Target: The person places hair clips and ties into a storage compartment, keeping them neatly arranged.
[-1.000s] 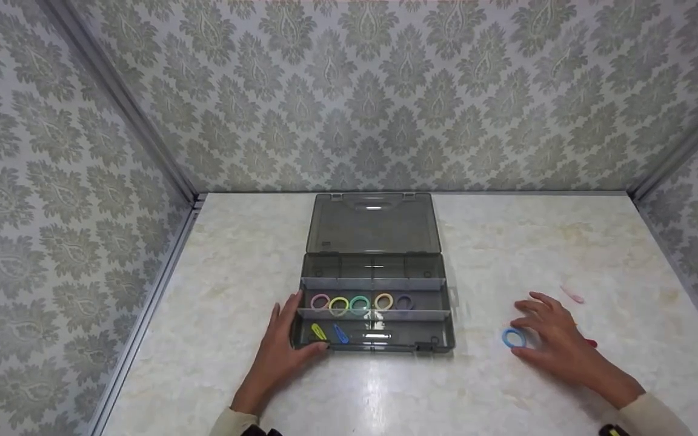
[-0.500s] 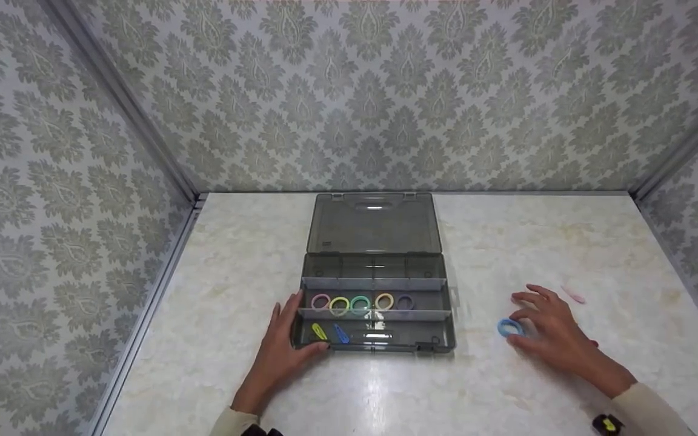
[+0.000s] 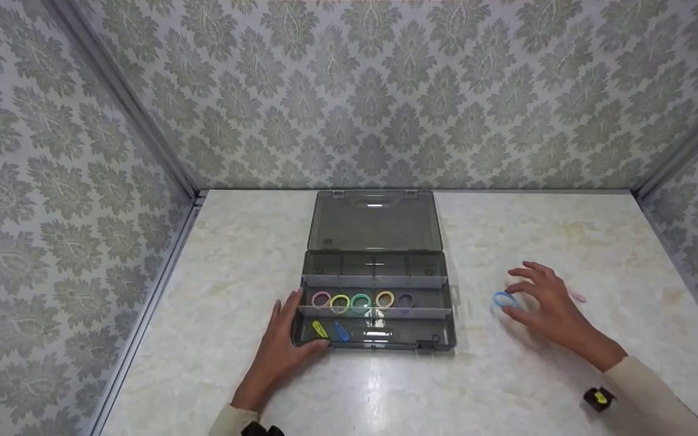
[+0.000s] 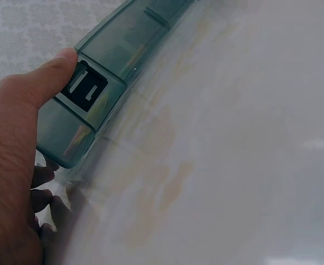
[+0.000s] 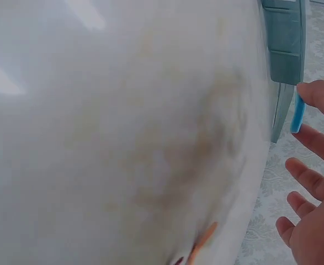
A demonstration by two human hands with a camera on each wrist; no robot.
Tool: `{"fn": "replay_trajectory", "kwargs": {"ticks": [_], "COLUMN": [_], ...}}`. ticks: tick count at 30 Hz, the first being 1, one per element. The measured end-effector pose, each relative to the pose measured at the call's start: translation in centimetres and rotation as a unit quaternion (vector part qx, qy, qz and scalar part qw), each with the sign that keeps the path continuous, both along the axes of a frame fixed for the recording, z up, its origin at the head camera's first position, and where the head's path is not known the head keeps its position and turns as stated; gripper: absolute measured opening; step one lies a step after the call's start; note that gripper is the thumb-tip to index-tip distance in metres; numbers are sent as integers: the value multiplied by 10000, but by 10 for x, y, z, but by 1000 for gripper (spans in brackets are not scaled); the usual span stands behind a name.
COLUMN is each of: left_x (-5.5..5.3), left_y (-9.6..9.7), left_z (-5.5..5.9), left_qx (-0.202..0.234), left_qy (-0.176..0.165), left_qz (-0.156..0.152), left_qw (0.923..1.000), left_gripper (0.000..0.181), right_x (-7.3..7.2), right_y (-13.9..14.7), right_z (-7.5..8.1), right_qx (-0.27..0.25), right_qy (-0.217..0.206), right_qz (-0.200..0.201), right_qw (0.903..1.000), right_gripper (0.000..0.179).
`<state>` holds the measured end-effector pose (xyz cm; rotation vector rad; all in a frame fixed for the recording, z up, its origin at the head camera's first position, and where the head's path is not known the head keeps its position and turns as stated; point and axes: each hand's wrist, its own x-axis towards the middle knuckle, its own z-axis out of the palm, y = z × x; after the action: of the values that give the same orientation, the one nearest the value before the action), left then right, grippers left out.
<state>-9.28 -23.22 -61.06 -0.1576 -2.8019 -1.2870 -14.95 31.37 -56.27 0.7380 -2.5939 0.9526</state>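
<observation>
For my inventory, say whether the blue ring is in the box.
Out: the right hand pinches the blue ring to the right of the box.

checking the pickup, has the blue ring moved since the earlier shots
Yes: against the box, the blue ring sits higher in the head view, level with the middle row, not the front row, and slightly nearer.

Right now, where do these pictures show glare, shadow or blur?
Head view: a glare streak on the table in front of the grey box, a faint shadow by the right hand; left wrist view: glare at right, the box's contents hazy through its wall; right wrist view: glare streaks upper left, a blurry dark patch, probably shadow, the table edge bowed, perhaps by the lens.
</observation>
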Motion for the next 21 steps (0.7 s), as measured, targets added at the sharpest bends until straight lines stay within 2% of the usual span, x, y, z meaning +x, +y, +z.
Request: {"fn": "replay_trajectory", "kwargs": {"ticks": [4, 9, 16, 21], "left_x": [-1, -1, 0, 0], "left_y": [-1, 0, 1, 2], "left_z": [0, 0, 0, -1], "left_qx": [15, 97, 65, -4], "left_qy": [76, 10, 49, -90], "left_qz": [0, 5, 25, 126], "left_qw": [10000, 10000, 10000, 9999], "left_gripper": [119, 120, 120, 120], "right_x": [-11, -21, -28, -31], "right_y": [-6, -17, -35, -48], "right_z": [7, 13, 17, 19], "right_qx": [-36, 13, 107, 105], "right_qy": [-227, -415, -304, -136], "right_qz": [36, 63, 373, 582], "right_qw": [9997, 9991, 9988, 9982], "right_gripper": [25, 23, 25, 26]}}
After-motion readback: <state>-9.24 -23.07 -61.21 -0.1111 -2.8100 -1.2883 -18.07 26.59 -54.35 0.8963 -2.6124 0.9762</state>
